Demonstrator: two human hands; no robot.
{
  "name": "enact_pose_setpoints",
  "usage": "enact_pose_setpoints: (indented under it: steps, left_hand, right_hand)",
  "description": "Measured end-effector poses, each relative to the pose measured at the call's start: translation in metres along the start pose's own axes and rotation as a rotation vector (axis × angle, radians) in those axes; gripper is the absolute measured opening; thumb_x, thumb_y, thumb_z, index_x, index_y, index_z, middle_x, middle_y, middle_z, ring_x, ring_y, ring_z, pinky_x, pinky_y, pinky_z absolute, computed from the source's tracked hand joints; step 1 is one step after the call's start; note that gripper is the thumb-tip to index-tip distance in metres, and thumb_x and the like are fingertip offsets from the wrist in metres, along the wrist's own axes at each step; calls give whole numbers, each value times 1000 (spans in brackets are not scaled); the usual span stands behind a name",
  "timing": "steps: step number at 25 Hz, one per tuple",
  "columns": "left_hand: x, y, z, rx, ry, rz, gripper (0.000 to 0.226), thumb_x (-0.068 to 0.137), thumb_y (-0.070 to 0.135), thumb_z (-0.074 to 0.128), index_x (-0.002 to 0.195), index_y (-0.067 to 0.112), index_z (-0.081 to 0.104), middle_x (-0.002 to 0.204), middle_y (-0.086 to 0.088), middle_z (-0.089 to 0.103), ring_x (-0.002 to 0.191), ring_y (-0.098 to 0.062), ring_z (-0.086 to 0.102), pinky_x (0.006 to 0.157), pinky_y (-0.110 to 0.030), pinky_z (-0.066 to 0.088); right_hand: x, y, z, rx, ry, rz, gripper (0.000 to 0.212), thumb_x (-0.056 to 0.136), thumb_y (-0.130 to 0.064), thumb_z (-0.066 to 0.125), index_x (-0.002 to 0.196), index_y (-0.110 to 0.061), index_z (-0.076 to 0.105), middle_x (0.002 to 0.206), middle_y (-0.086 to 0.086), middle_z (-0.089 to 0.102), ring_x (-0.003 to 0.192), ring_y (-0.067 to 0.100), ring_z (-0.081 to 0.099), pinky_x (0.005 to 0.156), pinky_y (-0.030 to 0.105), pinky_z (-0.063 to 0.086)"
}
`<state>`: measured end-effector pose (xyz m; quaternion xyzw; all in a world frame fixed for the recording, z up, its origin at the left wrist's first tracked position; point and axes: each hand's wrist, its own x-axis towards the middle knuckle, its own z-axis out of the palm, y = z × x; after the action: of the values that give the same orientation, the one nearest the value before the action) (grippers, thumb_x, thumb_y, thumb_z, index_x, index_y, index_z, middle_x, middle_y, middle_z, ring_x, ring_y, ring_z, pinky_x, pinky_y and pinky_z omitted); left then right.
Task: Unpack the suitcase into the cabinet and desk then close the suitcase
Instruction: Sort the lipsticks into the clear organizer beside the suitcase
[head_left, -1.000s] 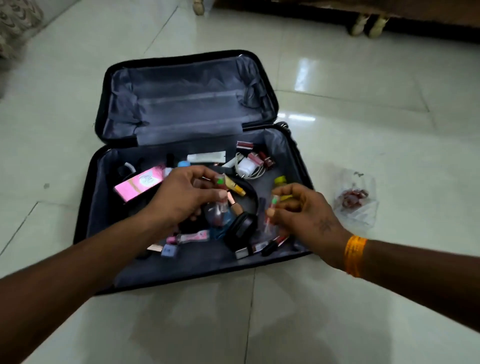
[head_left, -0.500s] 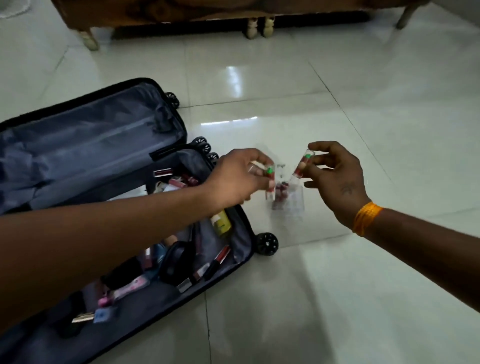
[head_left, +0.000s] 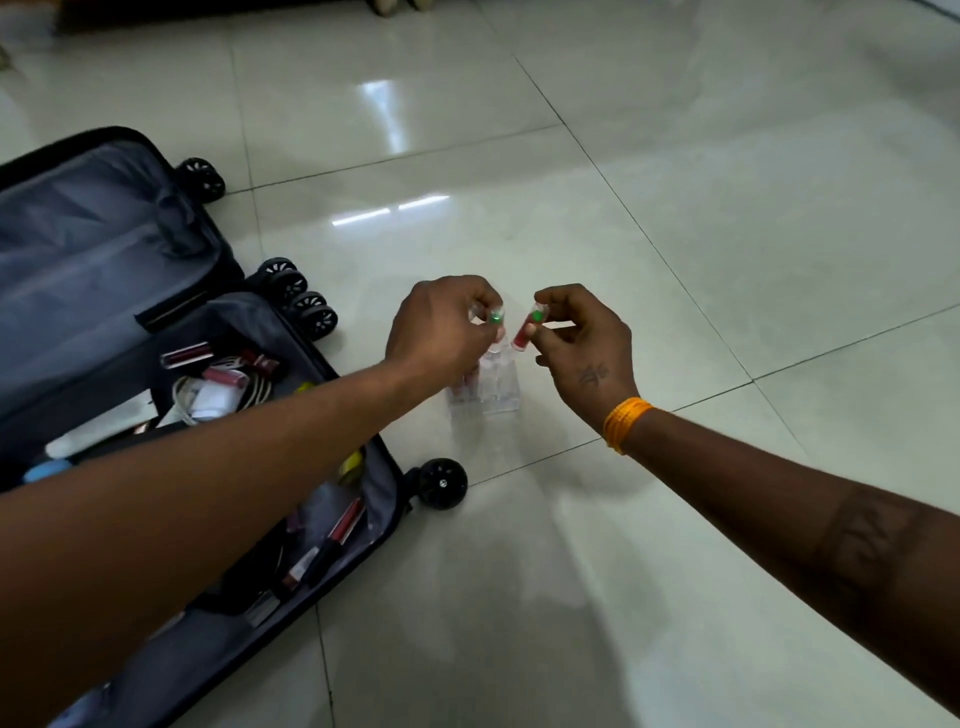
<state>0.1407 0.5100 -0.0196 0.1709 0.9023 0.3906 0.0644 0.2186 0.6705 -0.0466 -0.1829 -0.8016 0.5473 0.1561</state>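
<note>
Our left hand and right hand each pinch a small green-capped tube over the clear organizer beside the suitcase; light, slick, likely best held mid-barrel.

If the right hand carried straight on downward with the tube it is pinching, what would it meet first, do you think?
Most likely the clear plastic container on the floor: the right hand holds its red tube tilted down towards the container's top. Depth is hard to judge, so it might pass just beside it onto the tiles.

Head camera looks steeply down, close above the floor.
</note>
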Motion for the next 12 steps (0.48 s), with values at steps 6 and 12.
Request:
enact_pose_setpoints:
  steps: [6,12]
  left_hand:
    - [7,-3,8,113,-10,11,13,81,23,78,92,30,76,94,10,75,80,-13,71,68,-25,53]
    - [8,-2,10,134,-34,-4,11,81,24,78,84,34,72,86,11,73,74,-12,71,62,-22,50]
  right_hand:
    - [8,8,6,-27,-73,-77,25,89,-4,71,109,-18,69,95,-13,71,82,8,72,74,38,64]
    - [13,14,6,-112,-119,-239,18,88,0,71,100,-13,71,93,-8,73,83,6,72,79,17,57]
